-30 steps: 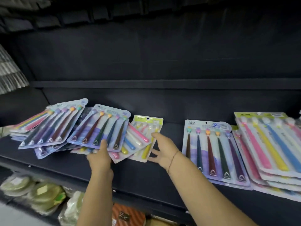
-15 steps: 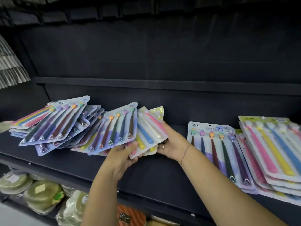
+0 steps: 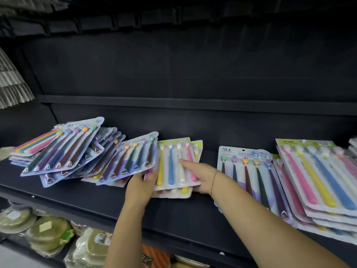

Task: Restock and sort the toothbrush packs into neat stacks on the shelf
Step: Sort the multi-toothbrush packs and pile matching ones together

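Toothbrush packs lie on a dark shelf [image 3: 173, 213]. My left hand [image 3: 140, 185] grips the near edge of a purple-backed pack [image 3: 133, 157] with dark brushes, which leans on a messy fan of similar packs [image 3: 63, 147] at the left. My right hand [image 3: 201, 175] holds a yellow-topped pack [image 3: 173, 165] of pastel brushes, thumb on top, fingers under its right edge. More yellow-topped packs lie beneath it. To the right lies a single purple-backed pack [image 3: 249, 171], and further right a stack of large pastel-brush packs [image 3: 318, 180].
The shelf's back panel [image 3: 193, 74] is dark and bare, with a ledge [image 3: 193, 105] across it. Below the shelf's front edge sit bagged green sponges [image 3: 48, 231] and an orange item [image 3: 154, 256]. Grey stacked goods [image 3: 11, 88] hang at the far left.
Both hands took hold of the middle packs and lifted them. The yellow-topped pack has turned upright and shifted right, apart from the purple-backed pack that my left hand holds.
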Motion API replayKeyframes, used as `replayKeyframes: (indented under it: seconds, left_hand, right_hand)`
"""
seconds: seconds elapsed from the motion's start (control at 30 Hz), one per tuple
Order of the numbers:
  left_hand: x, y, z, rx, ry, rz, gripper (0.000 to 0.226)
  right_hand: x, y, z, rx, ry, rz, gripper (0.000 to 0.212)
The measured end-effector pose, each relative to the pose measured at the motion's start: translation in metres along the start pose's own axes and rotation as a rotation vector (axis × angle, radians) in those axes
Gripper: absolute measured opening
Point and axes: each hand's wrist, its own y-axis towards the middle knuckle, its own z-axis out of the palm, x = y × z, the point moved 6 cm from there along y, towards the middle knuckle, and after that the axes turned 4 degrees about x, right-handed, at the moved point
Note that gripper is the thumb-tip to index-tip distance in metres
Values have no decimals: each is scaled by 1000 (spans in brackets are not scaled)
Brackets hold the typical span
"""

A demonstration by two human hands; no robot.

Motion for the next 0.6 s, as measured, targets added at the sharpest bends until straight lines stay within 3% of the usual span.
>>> replayKeyframes:
  seconds: [0.07,0.17,0.23,0.33,0.43,0.53,0.6]
  left_hand:
    - [-3,-4,7,73,-141,-19,32]
    - [1,-2,22,188,-591,-212,68]
    - [11,1,26,146,-952,-378,65]
    - [32,20,19,-16,-1316,-428,44]
    - [42,32,20,-83,-1392,-409,41]
    - [6,1,42,23,-1255,-312,16]
    - [-22,-28,64,85,-1130,-252,17]
  right_hand:
    - [9,0,-11,-138,-123,-105,53]
    - [27,-22,-28,-226,-250,-277,44]
    - [37,-48,-44,-241,-284,-387,40]
    - [46,-95,-87,-311,-223,-503,46]
    - [51,-146,-141,-458,-175,-551,50]
    - [60,-198,-191,-611,-185,-584,36]
    - [66,-220,-221,-716,-289,-556,30]
